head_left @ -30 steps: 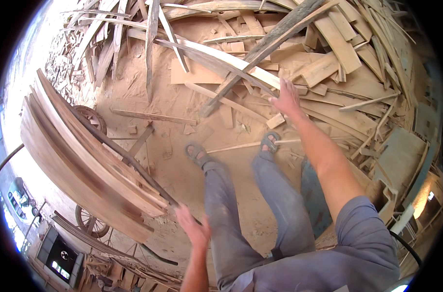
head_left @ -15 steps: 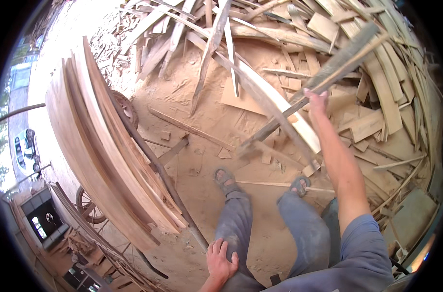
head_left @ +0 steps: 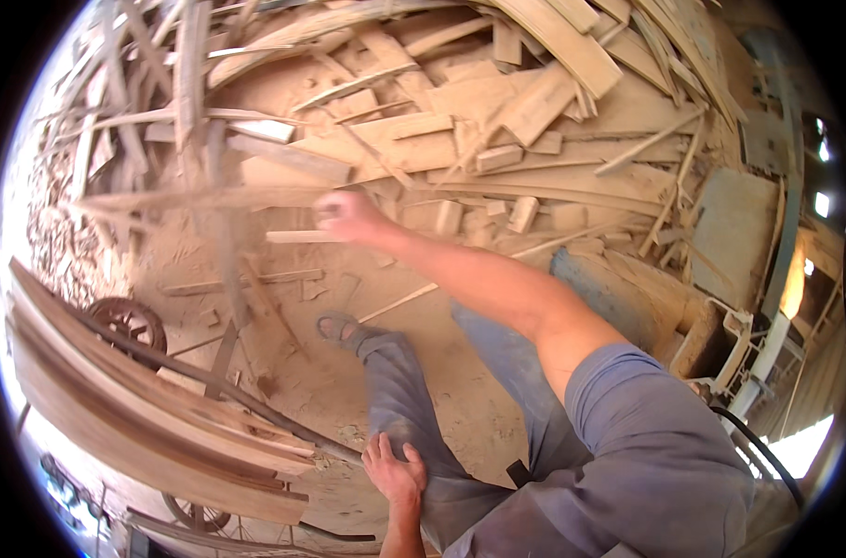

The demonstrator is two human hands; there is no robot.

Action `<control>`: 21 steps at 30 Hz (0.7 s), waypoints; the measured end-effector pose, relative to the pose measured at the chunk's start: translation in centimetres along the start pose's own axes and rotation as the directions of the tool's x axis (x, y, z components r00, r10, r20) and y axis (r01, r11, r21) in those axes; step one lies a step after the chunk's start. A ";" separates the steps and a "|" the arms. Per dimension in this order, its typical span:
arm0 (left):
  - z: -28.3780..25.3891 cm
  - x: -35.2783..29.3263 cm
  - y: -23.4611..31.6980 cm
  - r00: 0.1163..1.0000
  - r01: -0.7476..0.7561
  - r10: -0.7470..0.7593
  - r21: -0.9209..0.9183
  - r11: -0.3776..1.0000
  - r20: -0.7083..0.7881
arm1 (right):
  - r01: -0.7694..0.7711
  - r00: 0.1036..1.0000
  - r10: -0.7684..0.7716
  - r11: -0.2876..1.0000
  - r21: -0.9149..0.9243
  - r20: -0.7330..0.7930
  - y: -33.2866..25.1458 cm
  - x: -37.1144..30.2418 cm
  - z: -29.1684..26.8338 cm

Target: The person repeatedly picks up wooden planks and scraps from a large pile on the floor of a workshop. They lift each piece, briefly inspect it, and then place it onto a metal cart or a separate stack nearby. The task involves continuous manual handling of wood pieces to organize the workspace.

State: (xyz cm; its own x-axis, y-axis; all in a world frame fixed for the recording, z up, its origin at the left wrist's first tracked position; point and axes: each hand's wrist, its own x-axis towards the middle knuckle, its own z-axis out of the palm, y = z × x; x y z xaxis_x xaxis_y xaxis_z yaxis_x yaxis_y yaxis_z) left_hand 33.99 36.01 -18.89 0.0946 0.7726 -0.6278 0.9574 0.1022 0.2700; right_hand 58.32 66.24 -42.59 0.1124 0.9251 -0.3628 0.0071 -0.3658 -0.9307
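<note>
A person's right hand (head_left: 348, 216) was clenched around one end of a long wooden plank (head_left: 199, 198), which stretched away to the person's left, blurred, above the sawdust-covered floor (head_left: 395, 372) of a timber yard. The fingers were wrapped around the board's near end; the far end faded out near the scattered offcuts (head_left: 497, 121) that lay heaped beyond it. The left hand (head_left: 397, 474) lay flat on the thigh of the grey trousers (head_left: 413, 409), fingers spread and holding nothing. A sandalled foot (head_left: 337, 327) stood on the sawdust just below the plank. To the person's left, a stack of long curved boards (head_left: 134, 409) rested on a cart, one spoked wheel (head_left: 125, 321) showing beside a dark metal bar (head_left: 209, 386).

Held at one end only, such a long board would likely want to sag and twist, so a firm wrist and a grip closer to its balance point, or the free hand brought up in support, would seem wise. It should be kept level and swung clear of the foot and the wheel. The loose sawdust underfoot looked slippery, which argued for a steady stance.
</note>
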 end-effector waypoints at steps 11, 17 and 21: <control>-0.1 1.8 1.7 0.991 -0.042 0.030 0.093 0.995 0.133 | -0.073 0.677 0.643 0.544 0.836 -0.360 14.9 -9.6 -28.1; -0.4 3.3 2.8 0.983 -0.141 0.123 0.137 0.980 0.134 | 0.119 0.565 0.723 0.404 0.907 -0.397 15.7 -4.0 -26.8; -1.3 3.0 3.2 0.984 -0.112 0.084 0.178 0.978 0.159 | 0.035 0.547 0.719 0.492 0.870 -0.429 12.2 -5.9 -27.2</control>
State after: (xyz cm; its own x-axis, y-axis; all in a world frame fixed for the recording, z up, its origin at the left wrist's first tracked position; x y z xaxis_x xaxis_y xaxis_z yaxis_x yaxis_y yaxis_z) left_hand 37.01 39.47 -18.98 0.2169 0.6690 -0.7109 0.9739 -0.0986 0.2044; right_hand 84.80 53.51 -50.46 0.4925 0.1989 -0.8473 -0.8571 -0.0582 -0.5119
